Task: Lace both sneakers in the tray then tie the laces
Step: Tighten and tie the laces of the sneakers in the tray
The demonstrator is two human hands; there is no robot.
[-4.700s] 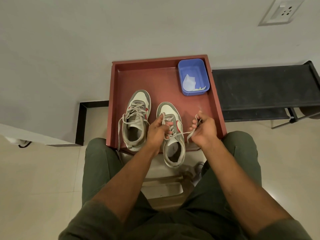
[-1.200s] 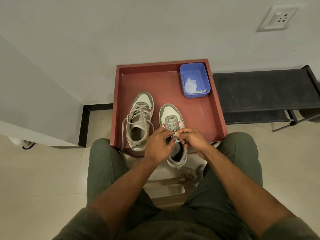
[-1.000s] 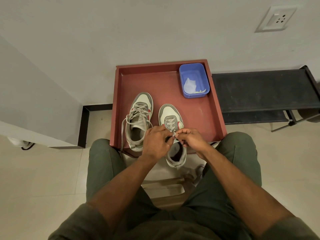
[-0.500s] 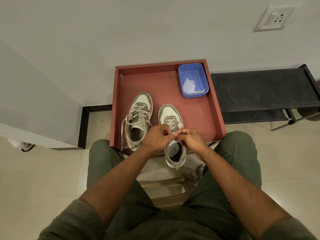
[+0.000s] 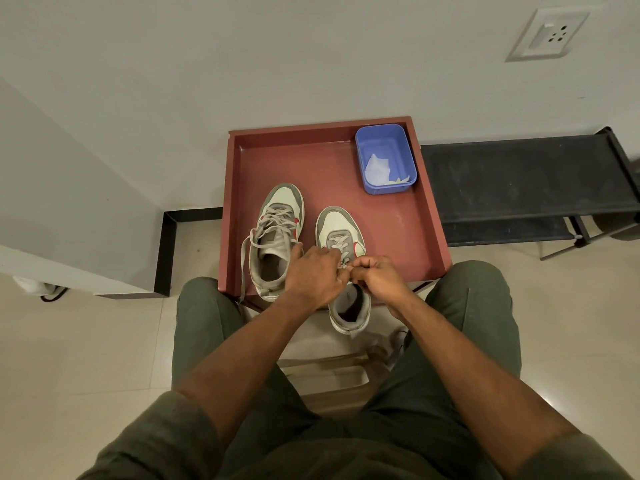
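From the head view, a person sits with knees apart, looking down at a red tray [image 5: 332, 168] set against the wall. Two grey-and-white sneakers lie in it, toes pointing to the wall. The left sneaker [image 5: 277, 237] sits wholly in the tray, its laces [image 5: 273, 225] threaded but loose, with one end trailing down over the near rim on the left side. The right sneaker [image 5: 341, 233] lies just beside it, its heel hanging out past the tray's near edge.

Both hands meet over the upper eyelets of the right sneaker. The left hand [image 5: 313, 275] has its fingers curled, and the right hand [image 5: 375, 277] is curled too; between them, thumb and fingertips on each side pinch the pale lace [image 5: 343, 266] where it comes up from the shoe. The knuckles of the two hands almost touch. Further down the shoe the lace crosses neatly over the tongue.

In the far right corner of the tray stands a blue tub [image 5: 385, 159] with a scrap of white paper [image 5: 379, 169] in it. To the right of the tray is a black bench [image 5: 526, 181], and a socket [image 5: 549, 36] is set in the wall above it. Pale floor tiles [image 5: 86, 358] lie on both sides of the legs.
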